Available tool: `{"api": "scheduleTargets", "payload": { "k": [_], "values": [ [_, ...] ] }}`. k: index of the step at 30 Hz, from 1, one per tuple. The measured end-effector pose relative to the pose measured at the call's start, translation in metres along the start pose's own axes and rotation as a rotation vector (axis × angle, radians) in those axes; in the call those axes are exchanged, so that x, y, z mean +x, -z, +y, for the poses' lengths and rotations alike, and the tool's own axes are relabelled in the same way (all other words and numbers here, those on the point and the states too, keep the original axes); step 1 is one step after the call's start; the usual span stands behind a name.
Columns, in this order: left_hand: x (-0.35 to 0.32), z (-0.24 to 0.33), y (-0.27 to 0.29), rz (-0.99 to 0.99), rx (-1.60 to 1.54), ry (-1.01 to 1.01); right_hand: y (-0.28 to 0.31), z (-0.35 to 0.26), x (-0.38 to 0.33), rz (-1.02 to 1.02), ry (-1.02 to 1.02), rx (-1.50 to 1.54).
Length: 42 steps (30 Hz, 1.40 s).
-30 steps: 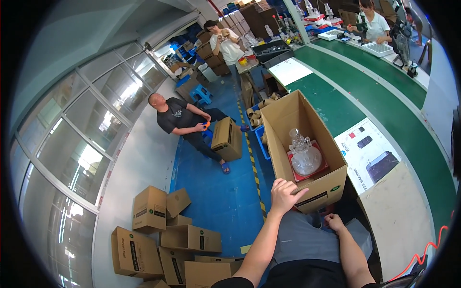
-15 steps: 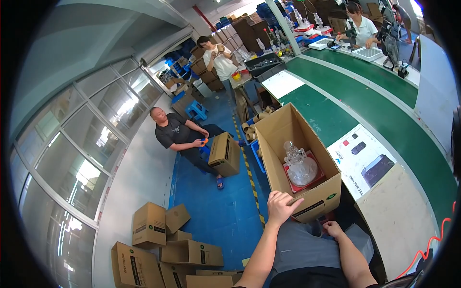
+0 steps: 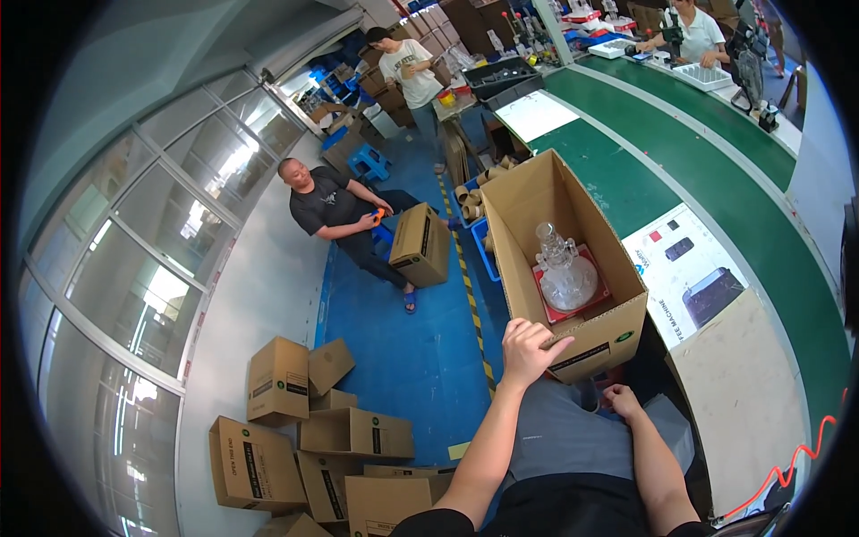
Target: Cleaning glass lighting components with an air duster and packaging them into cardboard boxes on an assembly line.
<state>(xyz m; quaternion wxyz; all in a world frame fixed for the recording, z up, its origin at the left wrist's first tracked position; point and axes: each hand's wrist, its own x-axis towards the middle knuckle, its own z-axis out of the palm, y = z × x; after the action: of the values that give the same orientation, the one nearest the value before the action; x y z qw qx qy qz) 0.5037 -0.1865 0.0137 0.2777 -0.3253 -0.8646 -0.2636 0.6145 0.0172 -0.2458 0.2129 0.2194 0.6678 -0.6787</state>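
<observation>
Cardboard box [image 3: 591, 347], open at the top, stands just ahead of the left hand [image 3: 530, 351], whose fingers grasp its near left corner at the rim, the thumb reaching along the near wall. That hold looks meant to steady the box against sliding or tipping, and it leaves the mouth uncovered. Inside, beyond those fingers and lower than the rim, a clear glass-like piece [image 3: 566, 285] sits on a red base [image 3: 586, 254]; the high walls presumably shield it from knocks. The right hand [image 3: 622, 403] is lower, just below the near wall and close to the grey-clad lap [image 3: 564, 438]; its fingers are curled, but I cannot tell whether they grip anything. To the right of both hands' fingers runs the worktop [image 3: 743, 385], perhaps kept alongside for easy reach. Past the left fingers, beside the box's left wall, is a blue crate [image 3: 490, 265] with brown tubes [image 3: 472, 212]. Well to the left of those fingers, cartons [image 3: 358, 434] are heaped on the blue floor [image 3: 385, 353], likely to leave the aisle passable.
</observation>
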Motion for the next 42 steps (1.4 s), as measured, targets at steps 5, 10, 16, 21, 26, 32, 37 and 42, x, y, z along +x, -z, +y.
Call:
{"api": "scheduleTargets", "payload": {
  "k": [5, 10, 16, 21, 26, 32, 37, 42],
  "values": [
    [0.002, 0.002, -0.001, 0.023, -0.017, -0.013, 0.002, 0.003, 0.002, -0.004, 0.006, 0.022],
    [0.002, 0.001, -0.001, 0.014, -0.01, -0.007, 0.001, -0.004, -0.002, -0.008, -0.005, 0.006],
    [0.002, 0.0, 0.0, 0.016, -0.007, -0.007, 0.0, -0.006, -0.003, -0.013, -0.001, 0.003],
    [0.001, 0.001, 0.0, 0.025, 0.005, -0.015, 0.0, -0.001, 0.001, -0.019, 0.012, -0.02],
    [0.0, 0.001, -0.002, 0.038, -0.02, -0.008, 0.0, 0.004, 0.002, 0.011, 0.036, 0.021],
    [0.001, 0.002, -0.002, 0.039, -0.023, -0.011, 0.001, 0.005, 0.004, 0.01, 0.023, 0.006],
    [0.001, 0.002, -0.001, 0.026, -0.018, -0.003, -0.001, -0.003, 0.0, 0.013, 0.026, 0.006],
    [0.001, 0.001, 0.0, 0.03, -0.011, -0.011, 0.001, 0.003, 0.003, -0.008, 0.025, -0.021]
  ]
}}
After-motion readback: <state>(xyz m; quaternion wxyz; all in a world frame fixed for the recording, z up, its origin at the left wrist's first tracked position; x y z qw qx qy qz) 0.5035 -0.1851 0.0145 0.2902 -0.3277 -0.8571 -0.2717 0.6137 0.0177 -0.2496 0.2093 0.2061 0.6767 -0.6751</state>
